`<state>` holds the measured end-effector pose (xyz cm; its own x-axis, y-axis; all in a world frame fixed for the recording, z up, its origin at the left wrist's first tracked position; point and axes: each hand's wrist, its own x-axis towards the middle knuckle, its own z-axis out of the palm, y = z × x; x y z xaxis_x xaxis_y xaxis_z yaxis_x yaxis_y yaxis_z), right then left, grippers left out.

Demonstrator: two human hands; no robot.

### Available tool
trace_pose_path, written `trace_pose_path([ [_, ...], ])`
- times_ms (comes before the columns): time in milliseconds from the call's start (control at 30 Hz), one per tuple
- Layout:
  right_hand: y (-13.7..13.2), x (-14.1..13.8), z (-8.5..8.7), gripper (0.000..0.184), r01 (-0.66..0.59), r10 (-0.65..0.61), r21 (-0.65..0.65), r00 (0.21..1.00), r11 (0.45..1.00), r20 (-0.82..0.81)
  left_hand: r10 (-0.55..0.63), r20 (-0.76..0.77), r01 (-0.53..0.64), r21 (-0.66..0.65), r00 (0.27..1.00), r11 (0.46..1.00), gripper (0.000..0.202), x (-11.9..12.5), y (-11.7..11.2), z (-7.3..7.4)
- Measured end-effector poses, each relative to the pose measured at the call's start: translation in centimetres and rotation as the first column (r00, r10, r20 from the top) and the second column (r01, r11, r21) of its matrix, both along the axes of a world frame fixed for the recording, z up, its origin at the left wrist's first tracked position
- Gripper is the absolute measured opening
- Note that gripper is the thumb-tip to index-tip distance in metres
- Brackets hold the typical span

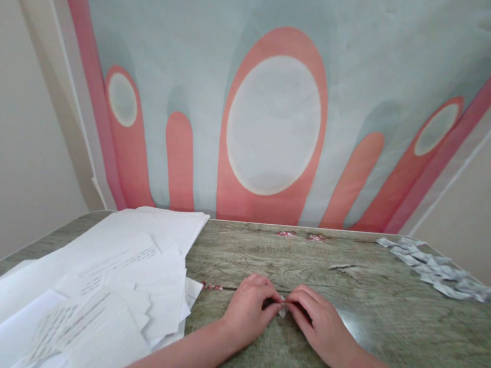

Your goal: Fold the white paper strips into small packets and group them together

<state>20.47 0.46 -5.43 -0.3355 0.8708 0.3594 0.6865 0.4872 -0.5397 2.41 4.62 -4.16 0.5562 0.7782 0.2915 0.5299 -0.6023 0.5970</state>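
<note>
Forearms (182,354) come closest, reaching in over the table (238,251) w/ both hands almost meeting. Left hand (246,308) & right hand (321,319) are each in a tight pinch, thumb to index, on a small whitish scrap (282,314) btwn them; it's too tiny & half-hidden to make out its shape. It's to the right of the paper pile (174,226), well apart from the grey-white strips (439,269) at far right. Reddish bits (317,237) lie nr the back edge. Scrap looks flimsy, so prob. best to keep fingers light, tips level & close, wrists low for steadiness, any move slow & even.
</note>
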Motion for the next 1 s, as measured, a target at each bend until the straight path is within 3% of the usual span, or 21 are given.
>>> trace_pose_path([
  [367, 0.2, 0.0, 0.2, 0.015, -0.004, 0.003, 0.031, 0.999, 1.000, 0.041, 0.011, -0.007, -0.011, 0.003, 1.000, 1.000, 0.004, 0.1, -0.1, 0.1],
  [733, -0.2, -0.4, 0.9, 0.016, -0.002, -0.002, -0.015, 0.976, 1.000, -0.219, 0.015, 0.280, 0.024, -0.133, 0.960, 0.991, 0.007, 0.3, -0.2, 0.6],
  [1000, -0.1, 0.0, 1.0, 0.018, 0.035, -0.031, 0.010, 0.966, 0.999, -0.258, 0.021, 0.368, 0.034, -0.144, 0.930, 0.989, 0.008, 0.3, 0.0, 0.8],
])
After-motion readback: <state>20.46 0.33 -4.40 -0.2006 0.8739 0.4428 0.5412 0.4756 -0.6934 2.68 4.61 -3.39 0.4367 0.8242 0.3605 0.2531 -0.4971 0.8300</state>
